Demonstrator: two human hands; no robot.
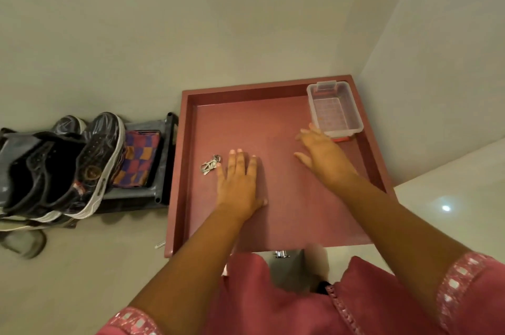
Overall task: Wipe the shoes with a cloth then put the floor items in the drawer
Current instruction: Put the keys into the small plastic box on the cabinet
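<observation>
A dark red drawer [185, 170] stands pulled open below me. A bunch of keys [210, 164] lies on its floor at the left. My left hand [240, 184] lies flat on the drawer floor just right of the keys, fingers straight. My right hand [322, 154] hovers open with spread fingers, its tips next to a clear plastic box [334, 109] in the drawer's far right corner. Black shoes [68, 165] with white soles sit on a dark rack [166, 159] to the left, with a checked cloth [138, 159] folded beside them.
A small red piece [340, 139] shows under the box's near edge. A sandal [24, 243] lies on the floor below the rack. A small light object [160, 245] lies on the floor by the drawer's near left corner. Walls close in behind and to the right.
</observation>
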